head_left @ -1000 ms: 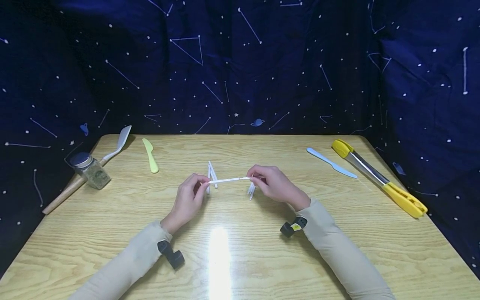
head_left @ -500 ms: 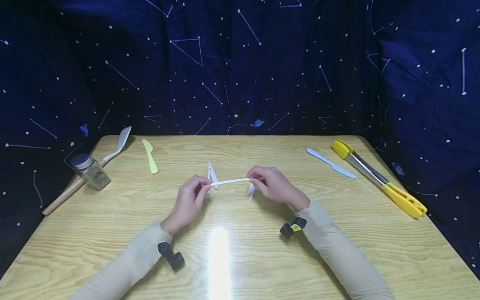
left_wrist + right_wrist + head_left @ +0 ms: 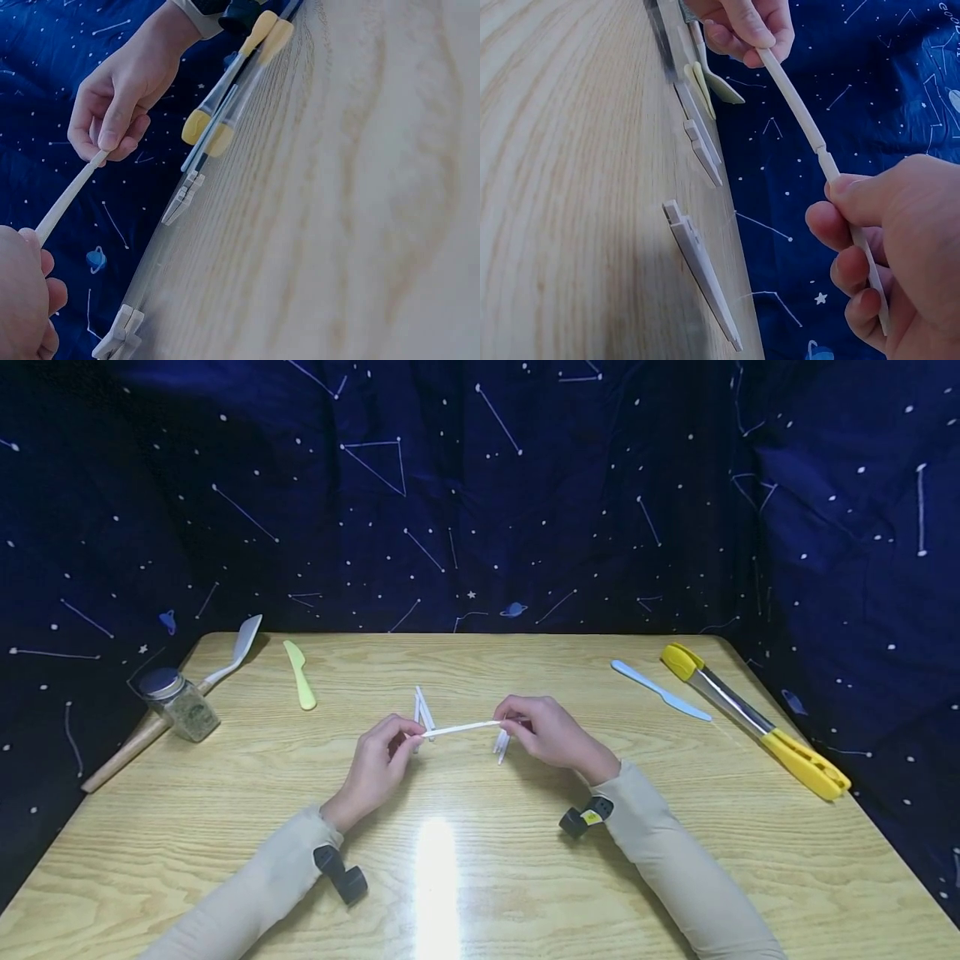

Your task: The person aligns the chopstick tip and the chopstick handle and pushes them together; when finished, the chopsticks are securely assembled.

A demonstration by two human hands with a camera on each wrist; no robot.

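In the head view, a thin white stick (image 3: pixel 461 728) spans both hands above the table. My left hand (image 3: pixel 382 762) pinches its left end between thumb and fingertips. My right hand (image 3: pixel 553 733) grips the other end; the right wrist view shows the stick (image 3: pixel 791 97) running through the curled fingers. A small notch or joint shows in the stick just before the right thumb, with a slight bend there. Several similar white sticks lie behind the left hand in a left group (image 3: pixel 424 710). More form a right group (image 3: pixel 501 745), partly hidden by the right hand.
On the left, a jar of dried herbs (image 3: pixel 183 706) stands by a wooden-handled spatula (image 3: pixel 138 752), near a light green knife (image 3: pixel 300 675). To the right lie a light blue knife (image 3: pixel 660 691) and yellow-ended tongs (image 3: pixel 757 720). A dark starry cloth (image 3: pixel 480 510) hangs behind the table.
The stick's left end has dipped slightly and shifted a little right along with my left hand. The notch near the right fingers shows less in the head view. My right hand keeps its hold.
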